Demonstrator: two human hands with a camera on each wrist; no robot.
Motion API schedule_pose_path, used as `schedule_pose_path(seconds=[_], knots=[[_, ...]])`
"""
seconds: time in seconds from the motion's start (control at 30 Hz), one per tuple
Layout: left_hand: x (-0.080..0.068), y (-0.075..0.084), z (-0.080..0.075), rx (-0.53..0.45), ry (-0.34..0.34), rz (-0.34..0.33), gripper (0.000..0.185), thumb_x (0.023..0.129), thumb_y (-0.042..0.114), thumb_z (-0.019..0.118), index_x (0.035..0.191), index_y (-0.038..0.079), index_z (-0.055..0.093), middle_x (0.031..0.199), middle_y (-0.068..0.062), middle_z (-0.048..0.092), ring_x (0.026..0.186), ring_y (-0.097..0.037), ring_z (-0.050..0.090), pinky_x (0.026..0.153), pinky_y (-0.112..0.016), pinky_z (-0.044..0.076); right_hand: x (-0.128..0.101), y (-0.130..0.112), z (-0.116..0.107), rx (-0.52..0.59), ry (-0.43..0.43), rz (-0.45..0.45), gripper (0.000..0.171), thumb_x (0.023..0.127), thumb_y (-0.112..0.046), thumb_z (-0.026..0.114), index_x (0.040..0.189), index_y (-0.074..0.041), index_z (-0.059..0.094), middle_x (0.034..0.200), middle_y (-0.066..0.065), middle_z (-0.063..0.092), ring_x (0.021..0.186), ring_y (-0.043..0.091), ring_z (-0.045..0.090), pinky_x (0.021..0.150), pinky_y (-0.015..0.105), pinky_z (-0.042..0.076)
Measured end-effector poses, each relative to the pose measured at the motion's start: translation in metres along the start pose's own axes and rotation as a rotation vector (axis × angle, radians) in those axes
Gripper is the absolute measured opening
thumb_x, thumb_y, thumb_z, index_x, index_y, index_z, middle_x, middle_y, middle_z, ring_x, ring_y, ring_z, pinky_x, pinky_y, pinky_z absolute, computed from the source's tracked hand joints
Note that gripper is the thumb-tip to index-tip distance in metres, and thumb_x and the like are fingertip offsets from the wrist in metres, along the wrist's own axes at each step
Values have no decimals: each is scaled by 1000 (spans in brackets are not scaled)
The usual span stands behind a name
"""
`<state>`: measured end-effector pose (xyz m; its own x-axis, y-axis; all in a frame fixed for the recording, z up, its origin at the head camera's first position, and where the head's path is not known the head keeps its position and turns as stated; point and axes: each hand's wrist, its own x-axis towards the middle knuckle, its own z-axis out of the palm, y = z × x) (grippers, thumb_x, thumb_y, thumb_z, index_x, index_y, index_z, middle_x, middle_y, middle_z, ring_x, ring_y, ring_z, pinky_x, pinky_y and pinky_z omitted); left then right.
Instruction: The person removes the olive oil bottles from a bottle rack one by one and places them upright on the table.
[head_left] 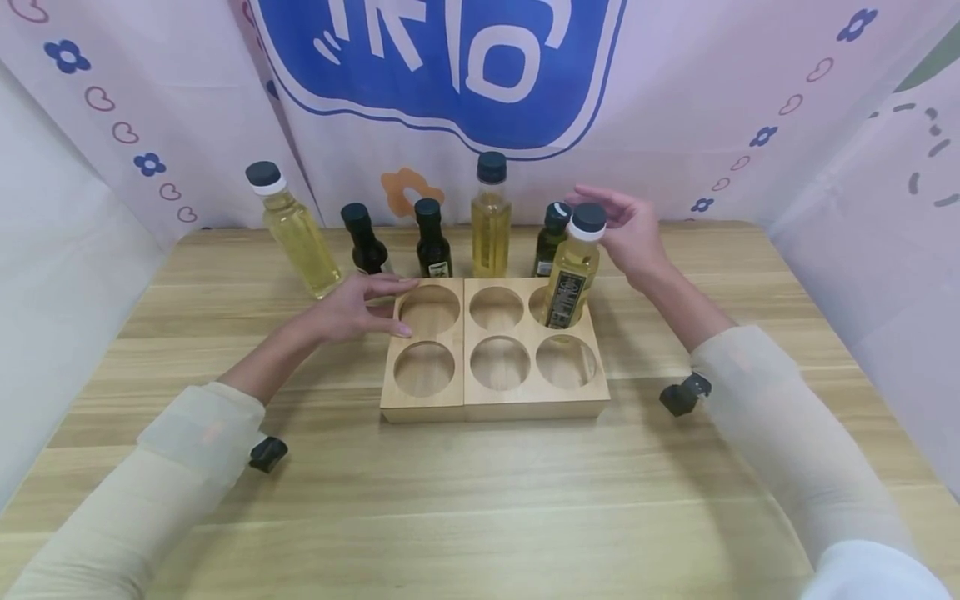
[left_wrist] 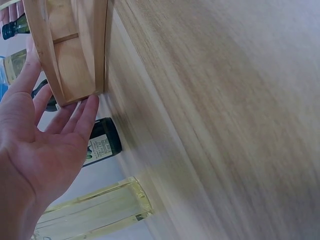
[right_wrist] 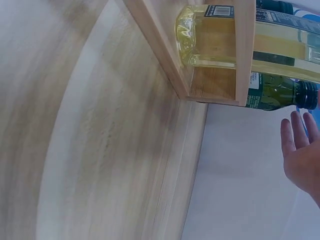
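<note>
A light wooden bottle rack [head_left: 499,408] with two rows of round holes lies on the table. One clear bottle of yellow oil [head_left: 567,279] stands in its back right hole, with a dark cap and a black label. My left hand [head_left: 358,307] touches the rack's left end, its fingers straight against the side in the left wrist view. My right hand [head_left: 628,237] is behind and right of the oil bottle, fingers extended near the cap of a small dark green bottle [right_wrist: 272,92]. That green bottle stands behind the rack, partly hidden by it.
Behind the rack stand two small dark bottles [head_left: 435,242] and a tall clear oil bottle [head_left: 491,225]. Another yellow oil bottle [head_left: 300,242] stands at the back left. A printed cloth [head_left: 637,125] hangs along the table's far edge.
</note>
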<state>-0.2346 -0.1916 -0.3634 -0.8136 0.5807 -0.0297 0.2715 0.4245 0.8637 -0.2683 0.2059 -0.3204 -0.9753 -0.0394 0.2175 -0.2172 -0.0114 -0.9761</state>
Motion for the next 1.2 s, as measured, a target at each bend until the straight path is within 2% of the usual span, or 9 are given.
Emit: schedule_pose_path(seconds=[0.27,0.5,0.6,0.87,1.07,1.2], knots=[[0,-3,0,-9,8,-1,71,86,-3,82,148,-8,48,157,-30,40,148,-43,35,112,-48,47,-10,-4,-12,5,46,-40,45,88,19,69,125,-6,72,125,15,72,103,10,73,100,24,57],[-1,-4,0,13,12,11,70,85,-3,83,147,-8,49,155,-29,44,146,-42,39,111,-47,48,-17,-12,-16,95,105,-86,38,86,16,74,118,-4,75,108,5,79,101,14,74,93,24,60],[-1,-4,0,12,12,13,70,85,-4,83,147,-8,49,154,-30,45,145,-43,40,111,-47,49,-20,-14,-18,109,117,-103,36,85,13,77,117,-2,75,105,5,79,99,15,74,92,25,61],[-1,-2,0,-29,11,3,71,85,-5,82,148,-9,49,154,-29,44,146,-42,40,111,-45,49,-28,-21,-19,138,118,-136,31,85,14,77,111,-2,77,100,5,79,94,15,75,89,25,62],[-1,-1,1,-35,11,7,71,85,-6,82,147,-9,49,152,-29,47,144,-43,42,111,-46,49,-34,-23,-18,106,109,-148,30,86,16,75,107,-4,78,95,3,79,89,14,75,88,23,62],[0,-1,1,-40,10,4,71,85,-6,82,147,-9,49,151,-29,47,144,-43,43,111,-46,49,-35,-22,-20,123,100,-184,28,86,17,73,105,-4,78,95,6,79,84,14,75,84,25,63]])
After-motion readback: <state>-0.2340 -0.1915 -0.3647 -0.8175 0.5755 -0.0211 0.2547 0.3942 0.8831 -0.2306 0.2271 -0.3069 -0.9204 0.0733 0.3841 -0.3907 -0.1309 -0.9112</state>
